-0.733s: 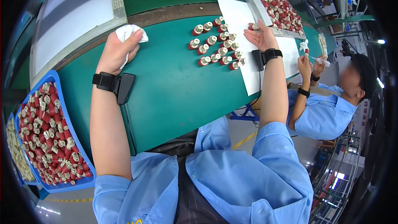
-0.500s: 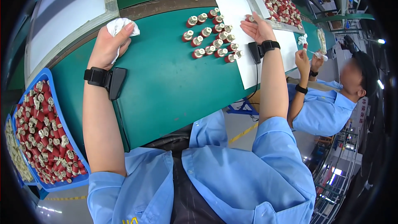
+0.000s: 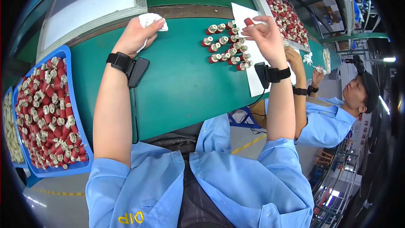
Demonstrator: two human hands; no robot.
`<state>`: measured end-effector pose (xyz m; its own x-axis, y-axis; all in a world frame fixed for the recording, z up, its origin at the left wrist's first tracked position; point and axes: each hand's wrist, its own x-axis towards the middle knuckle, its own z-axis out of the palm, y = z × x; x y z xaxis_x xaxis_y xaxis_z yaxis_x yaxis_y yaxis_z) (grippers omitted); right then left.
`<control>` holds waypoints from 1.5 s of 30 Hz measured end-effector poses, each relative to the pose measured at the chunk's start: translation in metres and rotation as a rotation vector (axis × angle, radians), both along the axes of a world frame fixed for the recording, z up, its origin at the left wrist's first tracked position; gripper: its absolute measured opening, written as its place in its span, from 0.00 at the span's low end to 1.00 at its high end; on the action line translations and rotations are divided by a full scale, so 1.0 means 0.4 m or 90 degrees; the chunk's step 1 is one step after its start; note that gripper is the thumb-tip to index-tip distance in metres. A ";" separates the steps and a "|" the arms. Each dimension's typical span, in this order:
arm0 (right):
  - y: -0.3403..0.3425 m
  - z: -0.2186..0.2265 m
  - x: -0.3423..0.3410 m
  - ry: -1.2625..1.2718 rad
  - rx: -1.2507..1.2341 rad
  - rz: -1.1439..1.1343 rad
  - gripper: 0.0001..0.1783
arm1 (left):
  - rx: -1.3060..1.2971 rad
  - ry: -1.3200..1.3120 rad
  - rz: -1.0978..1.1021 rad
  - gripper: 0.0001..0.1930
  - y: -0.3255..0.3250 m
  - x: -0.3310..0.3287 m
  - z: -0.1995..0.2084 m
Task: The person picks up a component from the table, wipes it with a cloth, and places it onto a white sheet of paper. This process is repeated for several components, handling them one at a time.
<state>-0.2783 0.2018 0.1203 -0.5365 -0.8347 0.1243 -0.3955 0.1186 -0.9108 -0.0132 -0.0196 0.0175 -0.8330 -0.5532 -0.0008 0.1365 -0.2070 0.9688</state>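
Right hand [image 3: 266, 38] pinches one red cap [image 3: 249, 21] in its fingers above the cluster of caps [image 3: 225, 44] on the green table [image 3: 181, 84], left hand [image 3: 136, 36] clutching a white cloth [image 3: 152, 19]; a slack pinch risks dropping it, scattering the cluster.

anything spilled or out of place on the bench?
Nothing stands out. Red parts sit grouped on the green belt, left hand holds a white cloth, right hand pinches one red part. Blue tray is full, no spill.
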 end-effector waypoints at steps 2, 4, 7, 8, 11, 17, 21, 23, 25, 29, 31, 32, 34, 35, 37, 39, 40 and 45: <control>-0.023 0.033 0.060 0.185 0.109 0.032 0.09 | -0.003 -0.002 -0.003 0.13 0.000 0.005 0.001; -0.055 0.048 0.091 0.278 0.166 0.055 0.09 | -0.004 -0.008 0.003 0.13 0.004 0.005 0.001; -0.090 0.054 0.130 0.490 0.176 0.228 0.10 | -0.010 -0.007 0.007 0.14 0.001 0.003 0.000; -0.102 0.046 0.142 0.491 0.176 0.231 0.10 | -0.015 -0.004 0.004 0.14 -0.002 0.002 0.000; -0.155 0.005 0.165 0.657 0.129 0.311 0.08 | -0.020 -0.004 0.009 0.14 0.004 0.005 0.004; -0.176 -0.062 0.192 0.760 0.221 0.328 0.12 | -0.028 -0.011 0.006 0.14 0.001 -0.001 0.005; -0.110 0.009 0.239 0.719 0.005 0.261 0.17 | -0.046 -0.009 0.017 0.15 0.001 0.006 -0.009; -0.023 0.096 0.311 0.502 0.017 0.274 0.13 | -0.038 -0.025 0.027 0.14 -0.008 0.026 -0.023; 0.126 0.114 0.332 0.305 0.119 0.294 0.07 | -0.036 -0.027 0.006 0.14 -0.006 0.019 -0.011; 0.374 -0.021 0.367 -0.045 0.472 0.448 0.06 | 0.000 0.014 -0.001 0.13 0.009 0.004 0.008; 0.546 -0.153 0.378 0.004 0.558 0.357 0.05 | 0.003 0.023 -0.006 0.13 0.006 0.002 0.007; 0.620 -0.198 0.392 -0.055 0.604 0.290 0.05 | 0.005 0.027 0.001 0.13 0.002 0.005 -0.002; 0.747 -0.250 0.424 -0.118 0.643 0.210 0.06 | 0.004 0.033 -0.004 0.13 -0.001 0.006 -0.007; 0.797 -0.260 0.448 -0.205 0.639 0.225 0.08 | -0.004 0.017 0.005 0.13 0.003 0.006 -0.003; 0.855 -0.268 0.492 -0.293 0.625 0.228 0.11 | -0.023 -0.014 0.025 0.14 0.009 0.006 0.005; 0.874 -0.259 0.535 -0.271 0.611 0.181 0.14 | -0.028 -0.015 0.012 0.14 0.011 0.004 0.001; 0.879 -0.257 0.547 -0.259 0.605 0.161 0.16 | -0.029 -0.019 0.014 0.14 0.011 0.007 -0.001; 0.904 -0.255 0.569 -0.325 0.552 0.140 0.21 | -0.035 -0.029 0.021 0.14 0.003 0.006 -0.005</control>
<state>-0.0508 0.5635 0.0182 -0.1811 -0.6146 -0.7678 -0.0772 0.7872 -0.6119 -0.0110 -0.0184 0.0154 -0.8138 -0.5811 -0.0069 0.0987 -0.1499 0.9838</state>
